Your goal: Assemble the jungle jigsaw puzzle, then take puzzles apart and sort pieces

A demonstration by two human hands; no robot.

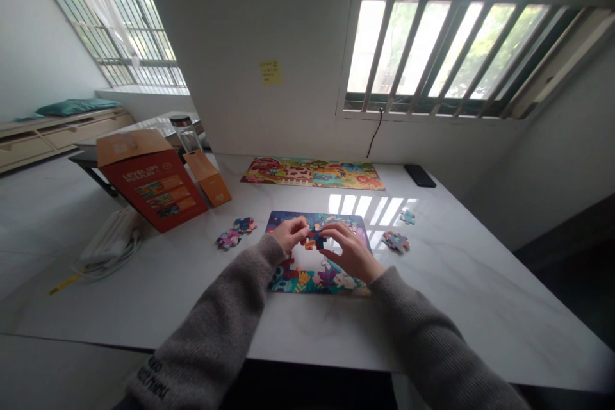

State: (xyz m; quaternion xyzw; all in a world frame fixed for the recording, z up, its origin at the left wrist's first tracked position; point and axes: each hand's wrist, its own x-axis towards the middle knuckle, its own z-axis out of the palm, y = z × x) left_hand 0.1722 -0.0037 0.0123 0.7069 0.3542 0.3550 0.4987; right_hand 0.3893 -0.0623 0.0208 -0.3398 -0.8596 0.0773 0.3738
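From the head camera, a person in grey knit sleeves works at a white marbled table (461, 295). A puzzle (303, 283) lies flat at the centre, its colourful border joined around a pale gap in the middle. Over this gap, both hands meet at a dark blue and orange piece (316, 240). The right hand (353, 253) clasps the piece's right side between curved fingers and thumb. The left hand (291, 234) has its fingertips pinched together at the piece's left side; whether they grip it cannot be told.

Loose pieces lie on both sides: a pink and blue cluster (229, 240) to the left, a greyish cluster (396, 241) to the right, and a small teal cluster (407, 216) beyond that one. Behind, a long farm-and-animal picture (312, 174) lies near the wall, with a black phone (419, 175) to its right. At the left stand a red box (156, 189) reading "Level up! Puzzles", a smaller orange box (207, 179) and a clear bottle (186, 134). A yellow note (271, 73) is stuck on the wall, left of a barred window (423, 32).
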